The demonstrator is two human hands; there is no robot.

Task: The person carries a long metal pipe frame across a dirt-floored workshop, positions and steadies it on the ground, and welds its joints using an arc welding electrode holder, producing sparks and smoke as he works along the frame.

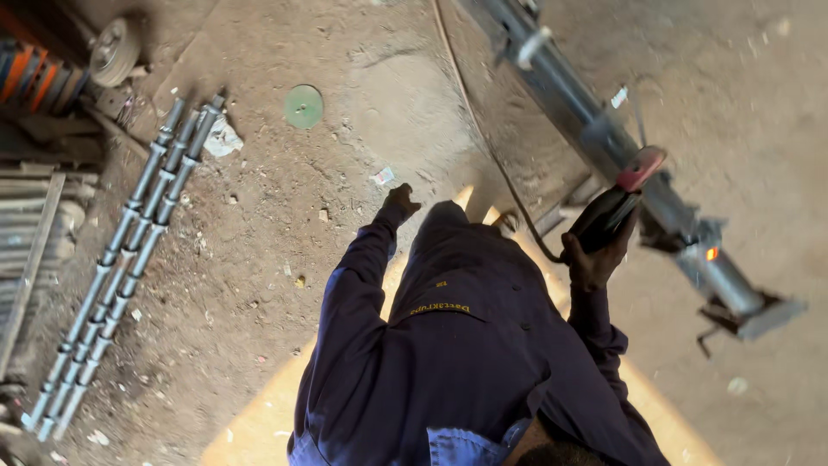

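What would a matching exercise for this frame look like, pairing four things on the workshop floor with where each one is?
Things:
1. green disc
2. bundle of ribbed steel bars
3. long grey metal pipe
4. electrode holder with the red tip

Places:
a. in the right hand, held against the pipe
b. lying alone on the dirt at upper centre
c. running slantwise across the upper right
d. lying side by side at the left

Pairs: 1-b, 2-d, 3-c, 4-a

The left hand is down by the person's side and holds nothing that shows.
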